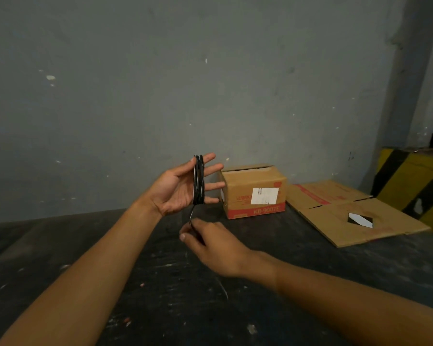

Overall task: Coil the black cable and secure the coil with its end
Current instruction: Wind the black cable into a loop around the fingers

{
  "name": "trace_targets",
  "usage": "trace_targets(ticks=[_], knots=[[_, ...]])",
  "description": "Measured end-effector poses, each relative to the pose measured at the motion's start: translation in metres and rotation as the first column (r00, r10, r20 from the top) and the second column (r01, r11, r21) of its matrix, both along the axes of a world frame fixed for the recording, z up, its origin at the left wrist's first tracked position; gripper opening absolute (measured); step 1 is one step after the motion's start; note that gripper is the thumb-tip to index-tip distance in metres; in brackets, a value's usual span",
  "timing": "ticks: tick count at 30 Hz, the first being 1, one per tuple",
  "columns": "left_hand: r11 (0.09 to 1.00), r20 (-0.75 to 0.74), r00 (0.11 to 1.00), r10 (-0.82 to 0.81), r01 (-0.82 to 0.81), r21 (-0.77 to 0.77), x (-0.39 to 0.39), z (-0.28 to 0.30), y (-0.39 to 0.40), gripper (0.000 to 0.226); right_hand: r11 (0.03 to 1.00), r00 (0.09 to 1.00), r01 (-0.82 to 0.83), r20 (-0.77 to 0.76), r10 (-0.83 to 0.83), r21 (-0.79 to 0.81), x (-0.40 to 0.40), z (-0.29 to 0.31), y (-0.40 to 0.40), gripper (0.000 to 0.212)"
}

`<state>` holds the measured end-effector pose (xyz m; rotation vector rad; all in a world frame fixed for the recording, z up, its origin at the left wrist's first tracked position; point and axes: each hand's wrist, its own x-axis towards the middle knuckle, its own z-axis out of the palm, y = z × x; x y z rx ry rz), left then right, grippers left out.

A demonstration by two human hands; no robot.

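Dark table (85, 245) below, I'm holding the upright cable coil (198, 181) around my spread left hand (178, 188); at six o'clock, my right hand (210, 243) is pinching its tail.

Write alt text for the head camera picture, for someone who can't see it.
A left hand, palm open, has a black cable coiled around its fingers, while the right hand below pinches the cable's loose end. Behind, on a dark table, sit a cardboard box and flattened cardboard.
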<state>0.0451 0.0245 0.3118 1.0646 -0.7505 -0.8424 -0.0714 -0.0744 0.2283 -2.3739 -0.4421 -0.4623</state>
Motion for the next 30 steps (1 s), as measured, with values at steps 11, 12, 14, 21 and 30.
trace_targets(ticks=[11,12,14,21,30], knots=[[0.994,0.055,0.998,0.016,-0.022,0.111,0.003,-0.010,0.009,0.040,0.981,0.963,0.139,-0.252,-0.101,0.136,-0.020,0.121,-0.028,0.023],[0.990,0.073,0.997,0.022,-0.032,0.139,0.003,-0.011,0.011,0.038,0.978,0.956,0.152,-0.271,-0.109,0.142,-0.022,0.131,-0.032,0.024],[0.984,0.079,0.997,0.013,-0.027,0.178,0.003,-0.012,0.015,0.037,0.981,0.948,0.166,-0.290,-0.130,0.104,-0.026,0.152,-0.042,0.022],[0.968,0.056,0.986,-0.154,0.140,0.208,-0.007,-0.009,0.023,0.048,0.958,0.979,0.198,-0.015,-0.205,-0.207,-0.021,0.192,-0.060,0.019],[0.917,0.080,0.915,-0.395,0.388,0.092,-0.032,0.012,0.020,0.051,0.977,0.987,0.152,0.069,-0.144,-0.149,-0.003,0.176,-0.085,0.019]])
